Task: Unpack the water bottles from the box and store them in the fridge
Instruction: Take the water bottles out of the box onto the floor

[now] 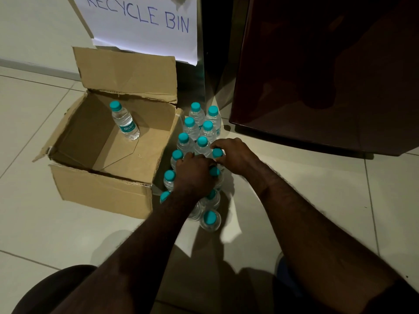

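I am crouching over a cluster of water bottles (197, 137) standing on the tiled floor (306, 189) just beside the open cardboard box (102, 189). My left hand (195, 175) is pressing down among the caps; my right hand (235, 155) is closing, I think, on one teal cap (217, 152). One bottle (124, 121) is standing inside the box. The dark red fridge (328, 75) is standing near, door closed.

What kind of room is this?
Probably a home kitchen or pantry corner: a tiled floor, a dark red fridge with its door shut, and a paper sign reading "RECYCLE BIN".
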### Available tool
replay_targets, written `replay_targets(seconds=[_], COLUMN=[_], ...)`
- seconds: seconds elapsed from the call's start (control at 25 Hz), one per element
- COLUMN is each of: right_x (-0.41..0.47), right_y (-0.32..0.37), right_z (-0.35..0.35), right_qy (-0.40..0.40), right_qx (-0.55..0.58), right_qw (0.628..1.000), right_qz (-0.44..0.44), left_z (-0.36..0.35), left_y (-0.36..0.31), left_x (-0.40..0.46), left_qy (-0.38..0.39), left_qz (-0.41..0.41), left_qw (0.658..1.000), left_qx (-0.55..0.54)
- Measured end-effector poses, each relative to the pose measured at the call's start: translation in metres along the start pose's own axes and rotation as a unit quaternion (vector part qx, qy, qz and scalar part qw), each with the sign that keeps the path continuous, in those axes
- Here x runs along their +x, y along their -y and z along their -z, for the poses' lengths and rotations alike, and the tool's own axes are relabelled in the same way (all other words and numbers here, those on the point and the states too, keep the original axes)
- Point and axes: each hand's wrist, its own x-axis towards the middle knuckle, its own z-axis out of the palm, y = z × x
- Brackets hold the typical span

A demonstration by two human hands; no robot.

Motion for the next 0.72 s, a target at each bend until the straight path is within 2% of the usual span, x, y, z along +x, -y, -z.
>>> replay_targets(seconds=[0.12, 0.24, 0.4, 0.56, 0.72], right_x=[0.000, 0.003, 0.014, 0.028, 0.043], right_y=[-0.003, 0.004, 0.029, 0.058, 0.086], right_z=[0.010, 0.024, 0.037, 0.030, 0.001], right_qy=[-0.030, -0.099, -0.183, -0.180, -0.122], right_qx=[0.003, 0.048, 0.117, 0.105, 0.039], right_qw=[1.000, 0.994, 0.975, 0.974, 0.983], right_qz=[-0.002, 0.017, 0.049, 0.086, 0.130], left_z=[0.008, 0.024, 0.047, 0.054, 0.043], left_y=[0.011, 0.025, 0.054, 0.102, 0.140], left_x=[0.001, 0.001, -0.008, -0.028, -0.045], left_qy=[0.004, -0.046, -0.093, -0.093, -0.101], left_qz=[-0.006, -0.006, 0.023, 0.034, 0.075], left_qw=[0.997, 0.986, 0.983, 0.982, 0.980], left_qx=[-0.072, -0.162, -0.159, -0.162, -0.155])
